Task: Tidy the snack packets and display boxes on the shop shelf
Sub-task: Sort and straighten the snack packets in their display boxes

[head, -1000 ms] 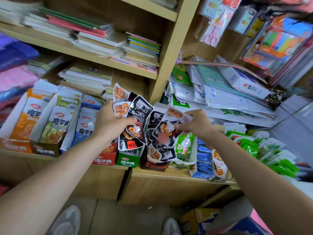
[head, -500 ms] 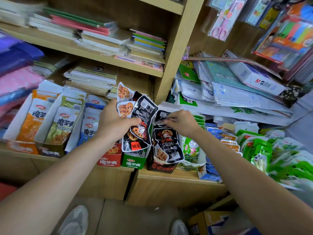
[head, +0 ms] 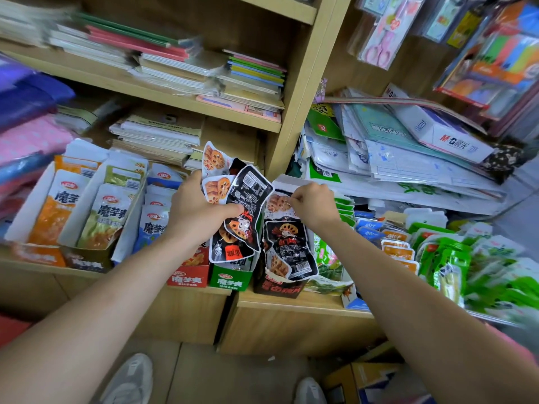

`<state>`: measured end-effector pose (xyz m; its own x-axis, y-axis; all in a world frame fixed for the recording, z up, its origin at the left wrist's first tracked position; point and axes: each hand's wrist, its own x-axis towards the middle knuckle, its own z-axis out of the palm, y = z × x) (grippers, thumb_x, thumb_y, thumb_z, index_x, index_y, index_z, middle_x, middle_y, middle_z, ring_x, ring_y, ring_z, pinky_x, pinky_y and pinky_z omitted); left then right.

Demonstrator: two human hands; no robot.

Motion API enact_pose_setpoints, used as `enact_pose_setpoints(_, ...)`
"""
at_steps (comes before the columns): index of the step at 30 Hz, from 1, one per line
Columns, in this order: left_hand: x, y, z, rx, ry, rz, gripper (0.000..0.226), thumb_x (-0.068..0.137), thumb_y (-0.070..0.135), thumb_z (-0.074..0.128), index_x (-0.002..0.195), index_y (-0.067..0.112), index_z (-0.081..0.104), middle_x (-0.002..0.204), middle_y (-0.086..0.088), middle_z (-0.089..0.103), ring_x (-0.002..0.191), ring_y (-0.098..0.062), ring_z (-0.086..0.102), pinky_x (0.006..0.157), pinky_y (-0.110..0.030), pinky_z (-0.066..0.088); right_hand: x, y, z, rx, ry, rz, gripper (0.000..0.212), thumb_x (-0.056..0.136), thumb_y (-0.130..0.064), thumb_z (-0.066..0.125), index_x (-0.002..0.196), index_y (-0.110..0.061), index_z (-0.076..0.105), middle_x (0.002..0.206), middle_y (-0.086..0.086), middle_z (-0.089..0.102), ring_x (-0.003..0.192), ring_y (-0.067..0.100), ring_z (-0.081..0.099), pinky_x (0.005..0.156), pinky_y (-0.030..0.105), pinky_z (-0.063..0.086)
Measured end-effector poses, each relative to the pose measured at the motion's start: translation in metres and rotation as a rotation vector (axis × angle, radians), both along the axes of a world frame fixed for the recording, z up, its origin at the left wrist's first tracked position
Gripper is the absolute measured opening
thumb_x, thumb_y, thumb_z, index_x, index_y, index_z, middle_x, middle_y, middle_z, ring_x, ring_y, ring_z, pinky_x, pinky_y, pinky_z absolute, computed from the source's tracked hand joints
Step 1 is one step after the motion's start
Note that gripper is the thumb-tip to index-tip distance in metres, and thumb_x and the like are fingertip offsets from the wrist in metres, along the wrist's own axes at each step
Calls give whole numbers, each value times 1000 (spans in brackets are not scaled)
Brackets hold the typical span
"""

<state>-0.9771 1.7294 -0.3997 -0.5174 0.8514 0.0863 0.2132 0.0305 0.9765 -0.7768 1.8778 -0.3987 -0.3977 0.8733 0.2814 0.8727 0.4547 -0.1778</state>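
Observation:
My left hand (head: 196, 211) grips a fanned bunch of black and white lotus-root snack packets (head: 243, 217) above the shelf. My right hand (head: 313, 204) pinches the top edge of a lotus-root packet (head: 277, 203) standing in the dark display box (head: 278, 284), where several black packets (head: 287, 243) lean upright. To the left stand an orange box (head: 38, 255), a dark box of yellow-green packets (head: 87, 259), blue packets (head: 154, 225), a red box (head: 189, 278) and a green box (head: 232, 279).
Loose green and orange snack packets (head: 437, 252) lie in a heap on the right of the wooden shelf (head: 291, 304). Notebook stacks (head: 204, 71) fill the upper shelves, paper packs (head: 408, 158) lean at the right. A cardboard box (head: 364, 377) and my shoes are on the floor.
My right hand lowered its packets into the dark box and now pinches one packet at its top. My left hand has kept its bunch in about the same place.

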Motion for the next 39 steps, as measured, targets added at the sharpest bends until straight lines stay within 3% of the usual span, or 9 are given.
enact_pose_setpoints(2,0,0,0,1,-2,1,59,66,17,92,116,26,63,102,7,73,93,-12,69,82,-33,57,8,-5,2,-54,121,9,15,91,-21,69,92,-9,78,88,11,76,81,26,69,81,38,58)
enact_pose_setpoints(5,0,0,1,3,-1,-5,60,66,17,92,117,26,62,104,6,72,93,-11,68,80,-32,56,31,-30,6,-62,324,44,39,88,-24,75,125,-12,67,119,6,69,101,17,66,91,34,56)
enact_pose_setpoints(9,0,-1,0,2,-13,-10,61,66,15,92,118,25,62,103,6,73,93,-12,69,82,-34,58,65,-71,-9,-1,407,12,26,83,-26,80,105,-15,72,91,-6,64,79,-4,56,74,28,53)
enact_pose_setpoints(14,4,-3,1,-8,28,-15,61,64,18,92,116,25,62,106,5,72,94,-13,70,84,-38,59,68,-100,-30,-199,202,-93,56,75,-54,80,114,-23,55,88,-4,56,70,10,52,55,25,37)
enact_pose_setpoints(22,14,-7,4,-1,63,-44,67,55,23,92,116,27,64,105,10,74,96,-11,70,91,-42,57,74,-98,-20,-217,304,-147,38,83,-25,80,113,-20,56,62,6,56,61,24,57,53,32,44)
enact_pose_setpoints(27,18,-9,5,1,57,-63,59,67,12,91,116,28,62,106,10,72,96,-8,68,78,-29,53,98,-95,3,-409,869,-182,29,88,-11,74,115,-18,67,71,14,56,48,22,58,56,40,57)
enact_pose_setpoints(31,23,-9,5,5,45,-80,56,68,9,90,112,29,62,103,11,72,93,-5,67,69,-21,47,98,-95,14,-699,1314,-209,13,91,-5,68,101,-10,74,91,10,68,52,16,53,57,24,52)
enact_pose_setpoints(36,27,-7,3,-11,67,-71,54,68,11,90,112,24,63,100,9,72,91,-9,68,75,-29,52,87,-86,15,-1082,1654,-66,23,94,-14,59,111,1,65,112,17,72,102,26,72,76,24,61)
enact_pose_setpoints(39,26,-7,3,-9,78,-54,54,68,12,90,114,25,63,100,10,72,91,-9,68,78,-30,54,80,-77,9,-1015,1628,1,28,97,-7,59,124,-2,55,121,16,70,111,30,69,88,34,59)
